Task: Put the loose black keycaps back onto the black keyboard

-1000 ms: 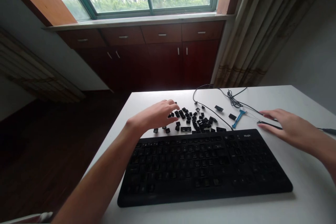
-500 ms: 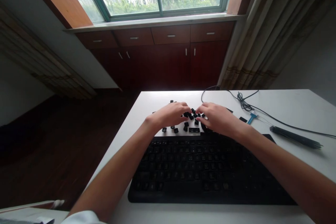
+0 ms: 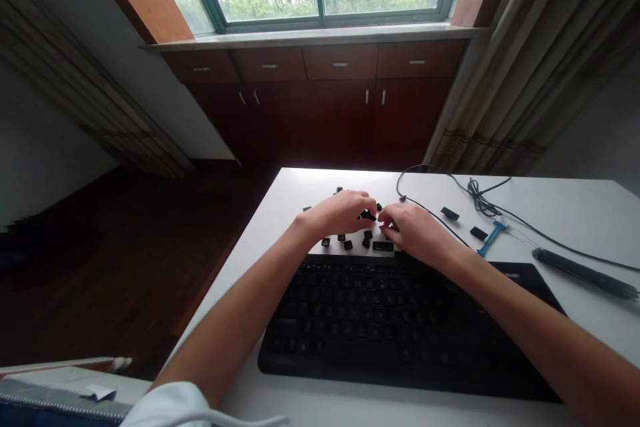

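Observation:
Behind the black keyboard [image 3: 350, 320], both hands meet over a scatter of loose black keycaps. My left hand [image 3: 340, 211] curls its thumb and fingers round a few keycaps [image 3: 367, 215]. Close beside it on the right, my right hand [image 3: 413, 227] has its fingers bent in and the fingertips near the thumb; what lies under them is mostly hidden. Nearer the keyboard's back edge lie a wide keycap [image 3: 383, 246] and several small ones, such as a square keycap [image 3: 349, 245]. Many of the keyboard's keys are still in place, though its right part is dark and partly covered by my right forearm.
To the right lie a blue brush [image 3: 493, 237], two black pieces including a flat bar [image 3: 450, 213], a bundle of dark cable ties [image 3: 583, 272] and a coiled black cable [image 3: 480, 199]. The white table [image 3: 235, 250] ends at the left above a dark floor.
My hands have drawn closer together and their fingers have curled in over the keycaps. The whole view has shifted, so the table appears further right.

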### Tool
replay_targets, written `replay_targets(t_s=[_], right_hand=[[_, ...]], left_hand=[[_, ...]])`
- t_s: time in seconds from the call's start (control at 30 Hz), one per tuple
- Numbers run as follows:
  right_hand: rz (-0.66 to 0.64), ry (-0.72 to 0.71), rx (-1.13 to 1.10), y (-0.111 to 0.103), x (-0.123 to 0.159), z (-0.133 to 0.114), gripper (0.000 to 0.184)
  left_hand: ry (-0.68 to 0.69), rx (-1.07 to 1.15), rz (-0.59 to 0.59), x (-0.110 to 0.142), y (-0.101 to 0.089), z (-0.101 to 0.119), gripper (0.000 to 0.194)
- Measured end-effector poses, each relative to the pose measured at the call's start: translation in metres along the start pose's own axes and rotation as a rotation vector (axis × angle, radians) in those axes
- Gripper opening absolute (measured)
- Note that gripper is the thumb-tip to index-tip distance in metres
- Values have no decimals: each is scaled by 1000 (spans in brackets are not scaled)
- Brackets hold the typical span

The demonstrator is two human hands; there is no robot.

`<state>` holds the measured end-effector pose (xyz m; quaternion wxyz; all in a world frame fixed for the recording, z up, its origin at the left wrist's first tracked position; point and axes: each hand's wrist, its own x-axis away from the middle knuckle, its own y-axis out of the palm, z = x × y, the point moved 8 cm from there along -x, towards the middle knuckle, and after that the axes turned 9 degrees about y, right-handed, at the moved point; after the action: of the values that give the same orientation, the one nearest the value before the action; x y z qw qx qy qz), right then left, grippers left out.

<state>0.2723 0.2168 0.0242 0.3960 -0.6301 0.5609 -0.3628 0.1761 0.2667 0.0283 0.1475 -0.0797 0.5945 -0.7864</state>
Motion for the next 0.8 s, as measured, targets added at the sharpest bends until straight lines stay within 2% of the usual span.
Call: replay_targets(t_s=[0.27, 0.5, 0.63, 0.8], right_hand=[[-44, 90, -358, -4, 3, 11, 18], [-134, 255, -1001, -19, 7, 43, 39], [-176, 348, -1300, -21, 10, 53, 25], [-229, 430, -1499, -15, 11, 54, 15]], left_hand=[[9, 4, 0, 0, 1, 3, 27], [24, 8, 1, -1, 5, 1, 25], [45, 20, 5, -3, 6, 2, 22], [43, 28, -4, -3, 6, 4, 23]])
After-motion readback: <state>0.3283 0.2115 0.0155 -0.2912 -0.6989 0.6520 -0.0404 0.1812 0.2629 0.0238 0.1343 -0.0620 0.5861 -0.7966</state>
